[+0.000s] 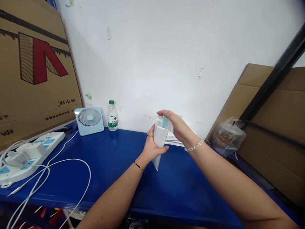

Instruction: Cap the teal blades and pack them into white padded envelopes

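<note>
While your left hand [150,149] clasps the white packet [160,136] and your right hand [178,126] curls over its top, pinch unclear, a slack left hold could drop it.

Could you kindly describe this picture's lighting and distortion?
Head view: the scuffed white wall is brightest mid-frame, the top-right corner dark; the glossy blue tabletop has soft sheen; the flat white packet shows little detail; edges look wide-angle stretched.

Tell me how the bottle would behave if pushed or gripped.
The bottle would probably tip if pushed high up, standing upright and taller than wide. Once down, its round body could well roll. Its clear sides look like thin plastic, so may dent if squeezed.
</note>
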A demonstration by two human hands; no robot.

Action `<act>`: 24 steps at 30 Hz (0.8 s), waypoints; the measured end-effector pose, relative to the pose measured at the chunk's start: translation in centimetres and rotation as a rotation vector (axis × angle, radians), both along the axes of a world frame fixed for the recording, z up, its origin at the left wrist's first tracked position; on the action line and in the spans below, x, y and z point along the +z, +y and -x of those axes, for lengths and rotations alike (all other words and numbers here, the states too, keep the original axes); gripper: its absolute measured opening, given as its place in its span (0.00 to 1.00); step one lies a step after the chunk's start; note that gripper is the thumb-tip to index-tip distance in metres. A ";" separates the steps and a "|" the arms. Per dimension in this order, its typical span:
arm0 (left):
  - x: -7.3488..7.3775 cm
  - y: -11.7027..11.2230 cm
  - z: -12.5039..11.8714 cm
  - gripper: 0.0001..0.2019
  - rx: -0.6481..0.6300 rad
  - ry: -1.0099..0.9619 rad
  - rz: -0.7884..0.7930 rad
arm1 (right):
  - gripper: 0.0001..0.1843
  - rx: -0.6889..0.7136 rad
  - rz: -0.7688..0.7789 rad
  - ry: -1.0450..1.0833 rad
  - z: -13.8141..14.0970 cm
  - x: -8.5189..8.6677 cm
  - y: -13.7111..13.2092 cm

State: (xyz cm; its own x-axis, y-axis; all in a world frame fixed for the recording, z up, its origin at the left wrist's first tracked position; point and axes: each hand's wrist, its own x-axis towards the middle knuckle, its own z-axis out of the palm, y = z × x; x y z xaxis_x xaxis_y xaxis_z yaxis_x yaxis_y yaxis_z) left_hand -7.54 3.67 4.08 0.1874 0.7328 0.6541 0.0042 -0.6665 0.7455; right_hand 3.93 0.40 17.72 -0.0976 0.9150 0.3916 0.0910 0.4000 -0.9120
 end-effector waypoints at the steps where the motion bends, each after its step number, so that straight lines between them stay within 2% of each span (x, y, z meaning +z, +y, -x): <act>1: -0.1 0.1 0.1 0.53 0.008 0.014 -0.009 | 0.23 0.029 0.004 0.013 -0.4 -0.1 0.1; 4: -0.4 0.2 0.3 0.53 0.012 0.036 -0.003 | 0.27 0.074 -0.060 0.028 -1.9 -0.9 0.4; 7: -0.5 0.3 0.3 0.53 -0.006 0.033 0.001 | 0.27 -0.007 -0.211 -0.068 -3.6 -1.4 0.5; 9: -0.6 0.3 0.2 0.51 -0.032 0.009 0.004 | 0.26 -0.035 -0.296 -0.195 -4.4 -1.1 0.3; 11: -0.5 0.3 0.2 0.48 -0.076 -0.037 0.040 | 0.25 0.023 -0.361 -0.333 -5.1 -0.4 -0.1; 13: -0.5 0.3 0.3 0.44 -0.156 -0.123 0.145 | 0.27 0.095 -0.425 -0.451 -5.5 0.4 -0.6; 16: -0.2 0.4 0.9 0.37 -0.380 -0.303 0.410 | 0.29 0.094 -0.526 -0.587 -5.8 0.2 -1.1; 19: 0.1 0.3 1.6 0.33 -0.721 -0.368 0.612 | 0.32 0.108 -0.573 -0.711 -5.5 -1.1 -1.4; 22: 0.1 0.0 1.8 0.30 -1.026 -0.274 0.698 | 0.32 0.179 -0.531 -0.778 -5.0 -1.8 -1.6; 24: 0.2 -0.4 1.6 0.29 -1.116 -0.236 0.703 | 0.27 0.241 -0.456 -0.791 -4.7 -1.4 -1.8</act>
